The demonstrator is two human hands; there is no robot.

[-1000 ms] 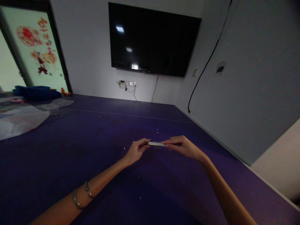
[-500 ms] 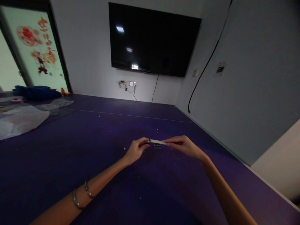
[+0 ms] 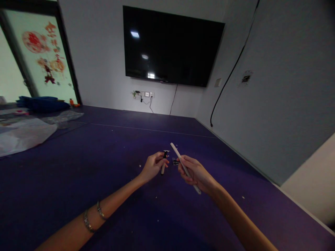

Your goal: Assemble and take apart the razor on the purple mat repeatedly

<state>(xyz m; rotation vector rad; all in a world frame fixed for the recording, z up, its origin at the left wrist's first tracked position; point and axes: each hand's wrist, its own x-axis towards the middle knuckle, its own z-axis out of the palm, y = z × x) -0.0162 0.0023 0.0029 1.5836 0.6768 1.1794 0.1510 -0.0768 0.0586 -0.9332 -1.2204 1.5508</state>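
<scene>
My left hand (image 3: pixel 154 164) pinches a small T-shaped tool (image 3: pixel 163 169), razor-like, with a silvery head on top and a dark and pale handle pointing down. A slim white stick (image 3: pixel 176 150) with rounded ends lies slantwise in my right hand (image 3: pixel 193 170), its far end pointing up and left. The two held things are apart. Just beyond my right fingers, a small black and silvery piece (image 3: pixel 175 161) rests on the purple surface (image 3: pixel 117 209); its right part is hidden by the fingers, and I cannot tell what it is.
Small white bits (image 3: pixel 140 166) are scattered over the surface. At the left lie a white plastic sheet (image 3: pixel 31 134), clear plastic (image 3: pixel 64 116) and a dark blue bundle (image 3: pixel 42 104). A television (image 3: pixel 172 45) hangs on the back wall, and a black cable (image 3: pixel 231 69) runs down the right wall.
My right hand has come nearer and turned, swinging the white stick from nearly level to slanted and away from my left hand. The T-shaped tool now shows upright in my left hand.
</scene>
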